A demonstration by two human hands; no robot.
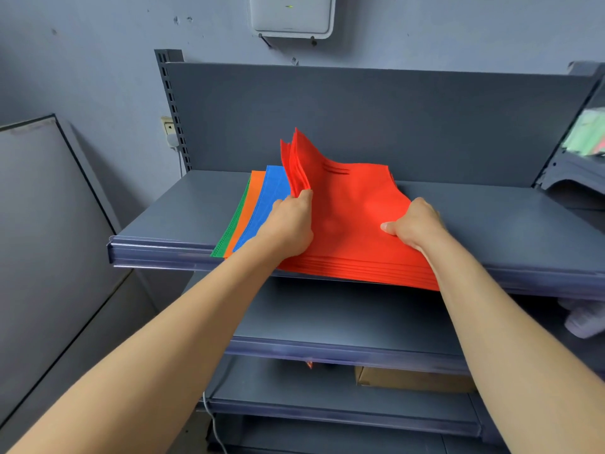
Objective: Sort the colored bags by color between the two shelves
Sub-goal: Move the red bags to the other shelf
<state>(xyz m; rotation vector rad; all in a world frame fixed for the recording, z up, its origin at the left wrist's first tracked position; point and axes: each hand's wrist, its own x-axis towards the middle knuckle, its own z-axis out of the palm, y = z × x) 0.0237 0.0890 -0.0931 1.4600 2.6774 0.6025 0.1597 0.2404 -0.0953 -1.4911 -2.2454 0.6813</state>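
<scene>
Both hands lift red bags [353, 204] off the mixed stack on the shelf [183, 208].

The left hand [289, 224] has its grip clamped on the raised left edge of several red bags, and the right hand [414, 224] pinches their right side. A blue bag [268, 198], orange bag [250, 204] and green bag [234, 221] lie fanned beneath, reaching the front lip. The thin sheets could slip from the pinch, or dragging them could pull the lower bags off.

Flat red fabric bags [357, 224] stacked on grey metal shelf [170, 211], left edges lifted; blue bag [271, 198], orange bag [254, 191], green bag [229, 224] fanned beneath.
</scene>
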